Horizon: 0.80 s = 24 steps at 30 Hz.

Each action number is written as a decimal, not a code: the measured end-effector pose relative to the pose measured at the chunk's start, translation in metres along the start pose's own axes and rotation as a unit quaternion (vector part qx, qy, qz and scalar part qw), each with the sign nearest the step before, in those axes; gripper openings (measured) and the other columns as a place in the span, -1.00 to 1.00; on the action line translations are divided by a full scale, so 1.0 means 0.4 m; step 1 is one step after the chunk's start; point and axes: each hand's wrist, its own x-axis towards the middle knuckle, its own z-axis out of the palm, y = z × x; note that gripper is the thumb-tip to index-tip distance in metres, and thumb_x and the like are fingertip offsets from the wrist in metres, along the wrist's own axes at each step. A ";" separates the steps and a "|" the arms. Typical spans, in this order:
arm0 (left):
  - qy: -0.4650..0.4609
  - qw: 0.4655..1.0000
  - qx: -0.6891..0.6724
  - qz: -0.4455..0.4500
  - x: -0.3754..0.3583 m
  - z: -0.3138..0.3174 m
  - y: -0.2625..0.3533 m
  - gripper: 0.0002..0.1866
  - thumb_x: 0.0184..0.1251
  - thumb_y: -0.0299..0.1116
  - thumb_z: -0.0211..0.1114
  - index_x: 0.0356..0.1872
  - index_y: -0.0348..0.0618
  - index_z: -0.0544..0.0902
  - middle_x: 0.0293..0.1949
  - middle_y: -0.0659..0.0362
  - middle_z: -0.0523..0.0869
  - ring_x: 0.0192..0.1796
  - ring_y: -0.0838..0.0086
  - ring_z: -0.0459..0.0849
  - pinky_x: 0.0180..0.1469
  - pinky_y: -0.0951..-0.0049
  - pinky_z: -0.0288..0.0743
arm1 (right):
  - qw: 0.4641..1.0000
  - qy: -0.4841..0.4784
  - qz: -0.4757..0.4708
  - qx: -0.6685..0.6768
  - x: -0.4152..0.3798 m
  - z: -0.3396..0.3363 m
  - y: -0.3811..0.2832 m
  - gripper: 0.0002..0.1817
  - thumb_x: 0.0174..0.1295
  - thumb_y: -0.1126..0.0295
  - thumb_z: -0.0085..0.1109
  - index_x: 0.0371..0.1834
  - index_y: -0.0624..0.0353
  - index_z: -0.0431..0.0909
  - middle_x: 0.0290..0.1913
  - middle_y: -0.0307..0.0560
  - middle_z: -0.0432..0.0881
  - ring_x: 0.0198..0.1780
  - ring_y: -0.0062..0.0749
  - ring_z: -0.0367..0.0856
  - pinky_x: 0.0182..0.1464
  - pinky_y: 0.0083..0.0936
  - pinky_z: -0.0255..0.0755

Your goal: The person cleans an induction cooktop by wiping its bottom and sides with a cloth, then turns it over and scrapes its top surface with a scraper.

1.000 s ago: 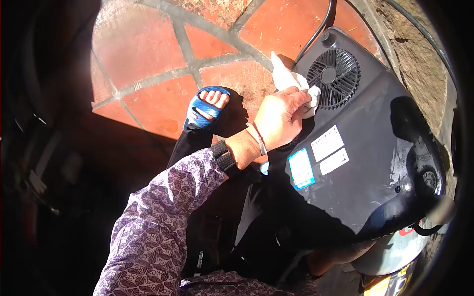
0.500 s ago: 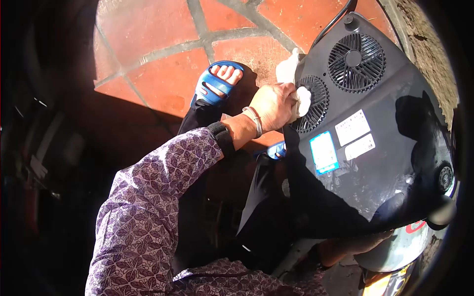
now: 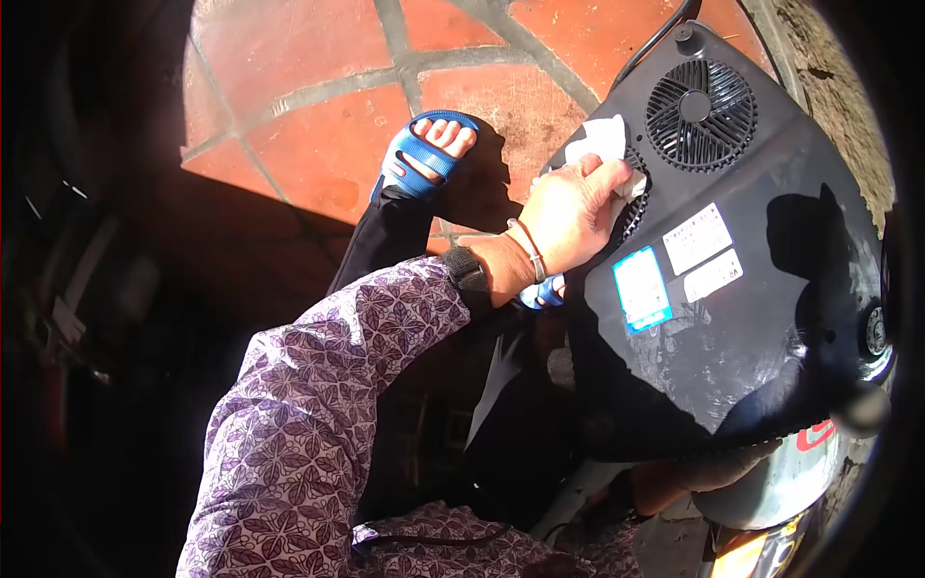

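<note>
Partly sunlit black casing (image 3: 713, 342), smudged, round-vented

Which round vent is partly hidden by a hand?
The vent nearer the blue-edged label, partly behind the left hand and white cloth; the other vent, nearer the cord, shows whole.

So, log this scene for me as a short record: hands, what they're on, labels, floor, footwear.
Left hand: grips a white cloth, against the black housing
Left hand position: over the partly hidden fan grille
Right hand: in shadow at the housing's lower edge; grip unclear
Object: black housing
Open to view: round fan grille
Labels: blue-edged label, two white labels
Floor: red tiles, pale joints
Footwear: blue sandals
</note>
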 end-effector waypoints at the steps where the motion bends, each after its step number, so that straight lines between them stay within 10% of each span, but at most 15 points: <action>1: 0.026 0.997 -0.033 -0.059 0.005 0.007 -0.003 -0.65 0.07 -0.73 0.08 -0.13 -0.11 0.53 -0.39 0.04 0.58 -0.34 0.08 0.64 -0.29 0.27 0.55 | 1.000 0.004 0.006 0.007 0.000 0.001 0.000 -0.46 0.56 0.21 -0.49 0.35 0.44 0.20 0.28 0.16 0.39 0.25 -0.19 0.42 0.34 -0.36 0.25; 5: 0.041 0.977 -0.210 -0.016 -0.068 0.028 0.020 -0.55 -0.02 -0.77 0.08 -0.04 -0.20 0.53 -0.21 0.00 0.53 -0.19 0.08 0.59 -0.17 0.30 0.54 | 0.999 0.012 0.038 0.034 0.003 0.005 -0.010 -0.46 0.56 0.22 -0.50 0.36 0.44 0.19 0.29 0.16 0.38 0.25 -0.20 0.42 0.35 -0.37 0.24; 7: -0.022 0.997 -0.052 0.045 -0.081 -0.026 0.044 -0.57 -0.04 -0.76 0.08 -0.07 -0.23 0.53 -0.20 0.00 0.53 -0.20 0.08 0.59 -0.18 0.31 0.54 | 0.996 0.022 0.061 0.055 0.000 0.017 -0.020 -0.46 0.56 0.22 -0.50 0.36 0.44 0.19 0.29 0.15 0.38 0.26 -0.20 0.42 0.35 -0.38 0.24; 24: -0.023 0.980 0.046 -0.191 -0.018 0.039 -0.161 -0.79 0.13 -0.51 0.13 -0.20 -0.15 0.62 -0.34 -0.13 0.70 -0.25 0.03 0.72 -0.20 0.25 0.59 | 0.908 0.125 0.303 0.262 0.028 0.092 -0.200 -0.46 0.56 0.23 -0.49 0.39 0.44 0.15 0.33 0.14 0.34 0.28 -0.26 0.38 0.35 -0.41 0.22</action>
